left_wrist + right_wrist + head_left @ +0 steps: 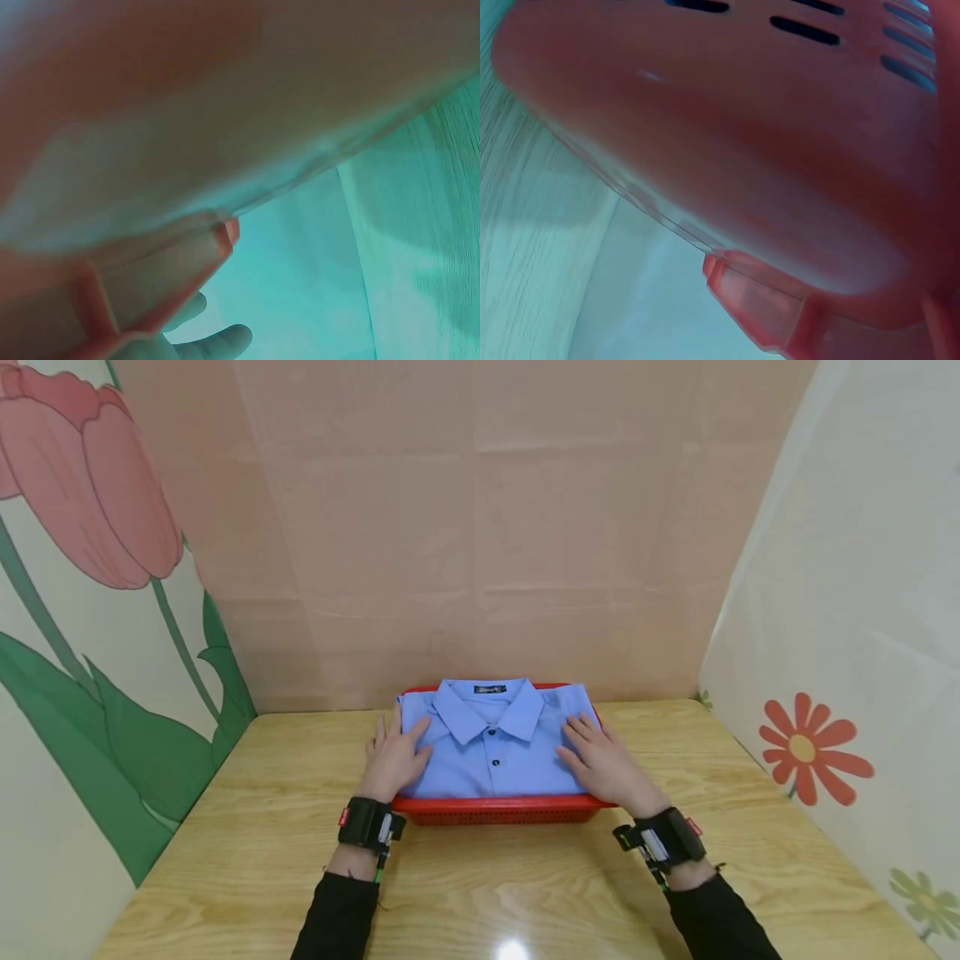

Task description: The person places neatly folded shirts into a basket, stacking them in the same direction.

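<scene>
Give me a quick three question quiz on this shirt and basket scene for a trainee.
1. True or false: the blue shirt lies unfolded on the table.
2. Which hand rests flat on the shirt? A left hand only, B right hand only, C both.
3. What colour is the basket under the shirt?

Key: 1 false, it lies folded in the basket; 2 C; 3 red.

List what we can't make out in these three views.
- Head view: label text on the blue shirt collar is too small to read.
- Head view: inside of the red basket is covered by the shirt.
- Left wrist view: left hand is cut off by the bottom edge; the basket is a close blur.
- Right wrist view: right hand is not visible; the blurred basket wall fills the frame.
</scene>
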The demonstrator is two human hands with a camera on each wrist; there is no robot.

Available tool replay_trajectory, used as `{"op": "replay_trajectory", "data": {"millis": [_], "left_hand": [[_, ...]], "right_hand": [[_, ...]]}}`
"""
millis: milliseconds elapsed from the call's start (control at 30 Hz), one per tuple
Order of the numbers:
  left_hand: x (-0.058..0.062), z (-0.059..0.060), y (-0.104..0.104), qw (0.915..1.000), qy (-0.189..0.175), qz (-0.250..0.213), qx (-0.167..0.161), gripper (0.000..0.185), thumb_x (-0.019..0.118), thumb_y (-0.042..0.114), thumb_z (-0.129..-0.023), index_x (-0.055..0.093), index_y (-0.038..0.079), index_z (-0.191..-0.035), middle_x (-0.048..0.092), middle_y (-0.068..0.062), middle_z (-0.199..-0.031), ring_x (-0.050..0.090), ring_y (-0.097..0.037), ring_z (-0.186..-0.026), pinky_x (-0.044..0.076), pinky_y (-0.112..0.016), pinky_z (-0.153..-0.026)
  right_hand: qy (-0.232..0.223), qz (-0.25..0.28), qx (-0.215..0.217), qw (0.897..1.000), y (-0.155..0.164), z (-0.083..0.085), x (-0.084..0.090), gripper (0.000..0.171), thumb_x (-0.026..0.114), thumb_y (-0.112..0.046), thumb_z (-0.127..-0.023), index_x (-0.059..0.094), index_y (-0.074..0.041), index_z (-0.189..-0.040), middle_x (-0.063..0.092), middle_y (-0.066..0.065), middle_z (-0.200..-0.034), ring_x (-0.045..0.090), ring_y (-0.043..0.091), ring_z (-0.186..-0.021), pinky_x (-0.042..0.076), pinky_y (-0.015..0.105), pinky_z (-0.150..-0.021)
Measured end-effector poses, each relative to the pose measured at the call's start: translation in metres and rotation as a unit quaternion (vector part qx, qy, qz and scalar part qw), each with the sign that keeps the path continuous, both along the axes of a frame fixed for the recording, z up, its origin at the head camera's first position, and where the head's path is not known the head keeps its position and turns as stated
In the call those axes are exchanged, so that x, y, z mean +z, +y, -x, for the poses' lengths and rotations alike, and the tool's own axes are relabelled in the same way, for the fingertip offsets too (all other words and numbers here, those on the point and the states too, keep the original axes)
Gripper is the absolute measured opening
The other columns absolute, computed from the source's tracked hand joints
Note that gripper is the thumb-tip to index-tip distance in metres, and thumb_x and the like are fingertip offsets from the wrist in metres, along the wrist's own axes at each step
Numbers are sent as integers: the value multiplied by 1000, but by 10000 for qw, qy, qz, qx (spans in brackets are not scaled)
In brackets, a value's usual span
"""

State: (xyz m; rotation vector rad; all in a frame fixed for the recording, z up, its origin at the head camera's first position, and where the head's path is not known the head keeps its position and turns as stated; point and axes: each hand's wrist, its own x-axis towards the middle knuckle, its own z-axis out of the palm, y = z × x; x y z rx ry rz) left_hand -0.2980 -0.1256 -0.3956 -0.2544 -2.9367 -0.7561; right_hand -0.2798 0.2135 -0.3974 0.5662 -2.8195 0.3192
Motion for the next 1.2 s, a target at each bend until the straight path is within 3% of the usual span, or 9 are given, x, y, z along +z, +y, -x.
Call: {"op": "replay_trajectory", "data": {"millis": [433, 667, 933, 1200], "left_hand": [[-1, 5, 0, 9990, -243, 356, -65, 47, 55, 38, -98, 53, 24, -143, 13, -12, -165, -1, -44, -150, 15, -70, -112], [-5, 8, -5, 9992, -342, 141, -177, 49, 54, 38, -99, 50, 23, -145, 12, -17, -164, 2, -41, -151, 21, -70, -111], [-8, 8, -12, 9977, -224, -447, -447, 62, 54, 37, -99, 32, 20, -155, 13, -23, -162, 14, -45, -148, 25, -62, -114], [-8, 9, -12, 9978, -271, -496, -335, 72, 51, 42, -100, 17, 18, -158, 12, -20, -163, 16, -37, -150, 26, -57, -116]], "right_hand": [[-833, -136, -274, 9961, -2, -6, 6, 57, 46, -41, -102, 48, -1, -143, 41, 21, -151, 31, 41, -144, 7, 69, -113], [-619, -169, -253, 9976, -2, -6, 3, 51, 49, -34, -102, 51, -1, -141, 45, 20, -149, 34, 39, -142, 10, 67, -114], [-362, 478, -69, 9982, 11, -3, -3, 56, 46, -35, -103, 43, 2, -146, 37, 25, -153, 29, 44, -144, 20, 64, -115], [-356, 836, -131, 9958, 37, -2, -8, 62, 38, -40, -105, 33, 2, -150, 30, 26, -156, 24, 46, -145, 23, 62, -114]]}}
